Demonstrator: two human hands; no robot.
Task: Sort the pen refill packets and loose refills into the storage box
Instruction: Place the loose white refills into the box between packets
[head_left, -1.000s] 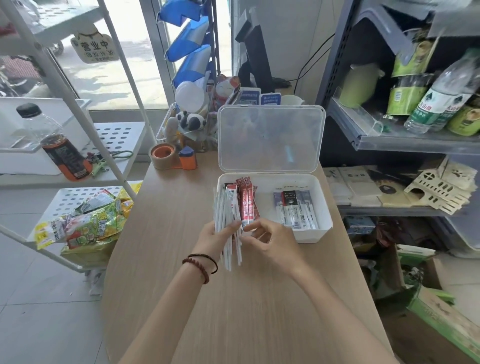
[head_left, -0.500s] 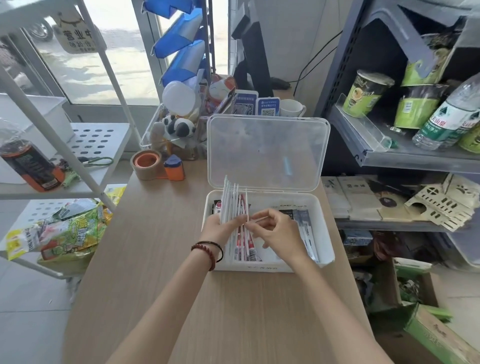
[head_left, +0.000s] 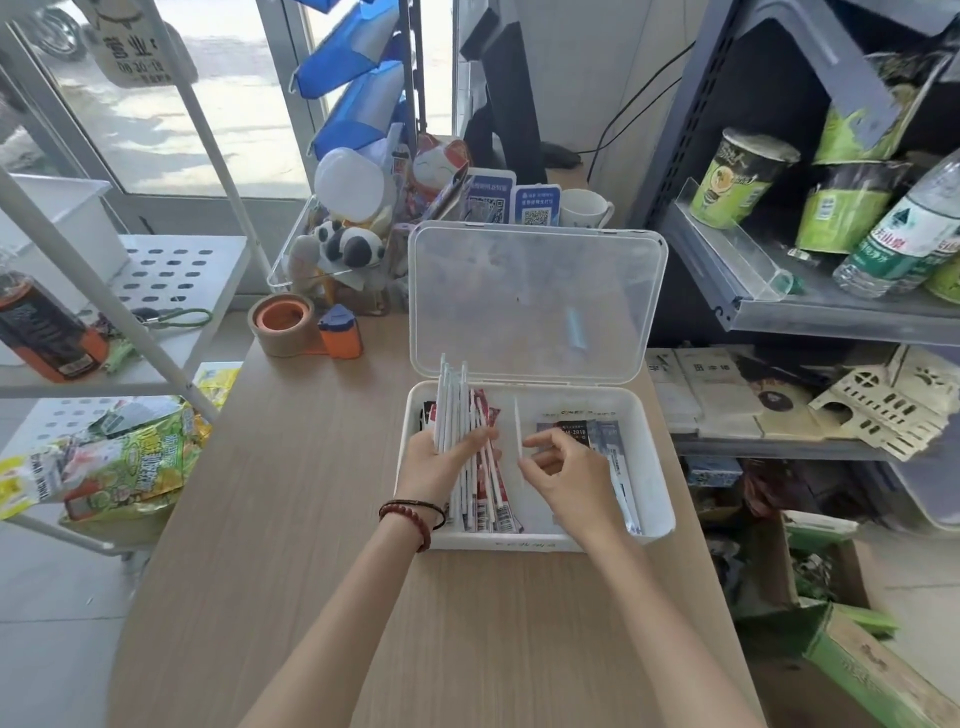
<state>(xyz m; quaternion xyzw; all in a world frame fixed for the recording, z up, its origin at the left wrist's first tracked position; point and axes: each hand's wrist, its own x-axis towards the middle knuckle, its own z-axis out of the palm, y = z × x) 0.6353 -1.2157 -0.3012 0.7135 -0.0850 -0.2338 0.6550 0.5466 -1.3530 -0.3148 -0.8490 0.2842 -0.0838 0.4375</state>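
The left hand grips a bundle of white loose refills over the left side of the open storage box on the table. The right hand pinches a single refill upright just beside them. Red refill packets lie beneath the bundle and dark packets lie at the box's right.

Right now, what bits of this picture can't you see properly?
Head view, the only one:
1. Loose refills: the left hand grips the bundle, so no count is possible.
2. Dark packets: the right hand, pinching a single refill, covers much of them.
3. Red packets: print too small to read.
4. Bottle: cut off by the left edge.
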